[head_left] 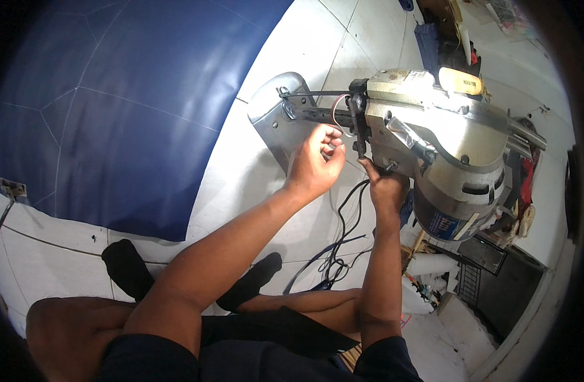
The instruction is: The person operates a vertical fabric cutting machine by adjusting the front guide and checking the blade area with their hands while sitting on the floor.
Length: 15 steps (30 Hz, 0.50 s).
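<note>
Two bare hands at the front plate of a grey metal machine

The left hand (pixel 318 164) is raised beside the machine (pixel 419 121), palm side partly showing, its fingers bent loosely inward. The fingertips come close to a thin looped strip (pixel 334 113), but I cannot tell whether they pinch it or stop just short. The right hand (pixel 389 190) sits at the machine's near side, thumb against the bottom end of the dark front plate (pixel 360 118). Its other fingers are hidden behind the housing, so whether it grips firmly or only steadies cannot be told.

The machine takes up the area right of centre, a rounded, vented motor housing at its right end and a tan handle (pixel 459 81) along its far edge. From the front plate, a dark bar (pixel 317 115) and a thinner rod (pixel 320 93) run left to a smooth metal base plate (pixel 273 102).

Black cables (pixel 343 235) lie in loops below the right hand. The person's feet, in black socks (pixel 125 268), are on the white tiled floor (pixel 225 207). A large blue sheet (pixel 139 95) covers the upper left, and a white roll (pixel 432 263) lies among clutter at lower right
</note>
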Available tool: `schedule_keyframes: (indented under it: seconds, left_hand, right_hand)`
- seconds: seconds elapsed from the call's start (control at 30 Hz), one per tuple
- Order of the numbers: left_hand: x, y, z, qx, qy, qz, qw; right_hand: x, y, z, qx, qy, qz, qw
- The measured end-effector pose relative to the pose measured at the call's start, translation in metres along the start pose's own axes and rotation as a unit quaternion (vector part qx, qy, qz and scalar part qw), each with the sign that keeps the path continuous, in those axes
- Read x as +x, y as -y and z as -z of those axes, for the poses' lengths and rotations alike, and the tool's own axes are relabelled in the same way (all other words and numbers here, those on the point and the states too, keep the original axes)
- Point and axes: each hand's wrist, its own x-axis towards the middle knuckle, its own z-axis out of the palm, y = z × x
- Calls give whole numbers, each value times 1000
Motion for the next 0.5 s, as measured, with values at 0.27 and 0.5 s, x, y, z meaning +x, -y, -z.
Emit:
schedule_keyframes:
  seconds: [0.27,0.5]
  left_hand:
    - [8,-2,7,-33,53,34,997]
    - [12,-8,0,19,34,-26,999]
  right_hand:
    - [3,10,2,50,-2,22,998]
    - [4,12,1,24,-16,28,999]
